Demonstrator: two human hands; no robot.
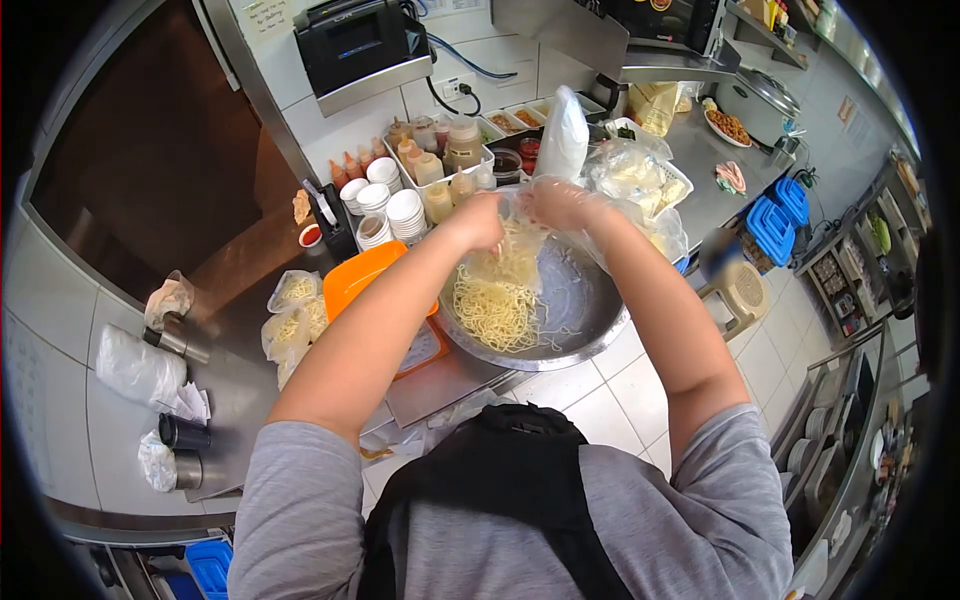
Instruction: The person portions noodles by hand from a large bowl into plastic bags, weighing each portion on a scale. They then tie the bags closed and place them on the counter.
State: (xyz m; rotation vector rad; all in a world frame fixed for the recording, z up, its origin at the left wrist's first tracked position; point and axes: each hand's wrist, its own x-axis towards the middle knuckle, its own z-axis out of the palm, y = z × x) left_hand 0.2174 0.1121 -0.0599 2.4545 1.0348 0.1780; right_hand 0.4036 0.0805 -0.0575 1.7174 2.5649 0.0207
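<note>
A large steel bowl (590, 335) stands at the counter's edge, with a heap of yellow noodles (492, 308) in its left half. Over the heap hangs a clear plastic bag (515, 262) with noodles inside. My left hand (482, 222), bare, has its fingers closed on the bag's left side. My right hand (560, 203), in a clear plastic glove, is at the bag's upper right, its fingers partly hidden by the plastic. Left of the bowl are an orange basket (350, 268) and several bags of noodles (297, 290).
Stacked white cups (405, 212) and sauce bottles (463, 145) stand behind my left forearm. A tall white bag (563, 135) rises behind the bowl. Plastic bags in a white basket (675, 185) lie to the right. A stool (738, 297) stands on the floor at right.
</note>
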